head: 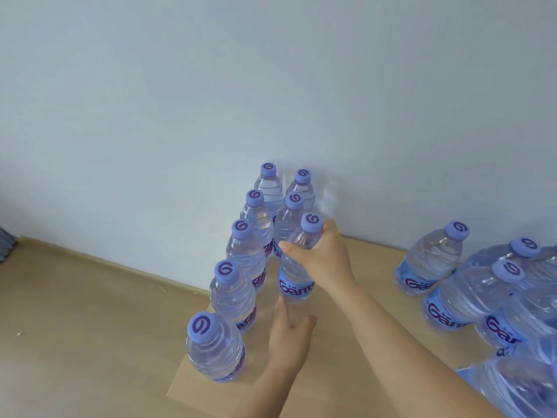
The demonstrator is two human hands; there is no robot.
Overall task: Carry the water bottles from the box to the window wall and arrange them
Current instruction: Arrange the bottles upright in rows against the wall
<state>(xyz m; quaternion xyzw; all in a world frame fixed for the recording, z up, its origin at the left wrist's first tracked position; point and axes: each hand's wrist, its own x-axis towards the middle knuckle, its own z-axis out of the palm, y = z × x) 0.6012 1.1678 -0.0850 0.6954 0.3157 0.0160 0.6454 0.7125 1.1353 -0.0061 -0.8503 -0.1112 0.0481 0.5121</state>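
Partial "Gan" lettering on blue bottle labels (297, 286)

Even, soft daylight; wide-angle bend at the edges.

I see bright, diffuse light with a cool blue cast over the plain pale wall (211, 86), and only faint, soft shadows on the light wooden floor (75, 312). Small glints sit on the clear plastic water bottles with purple caps (238, 285). The bottles at my lower right (512, 384) are smeared and stretched, and lines bow outward toward the frame edges.
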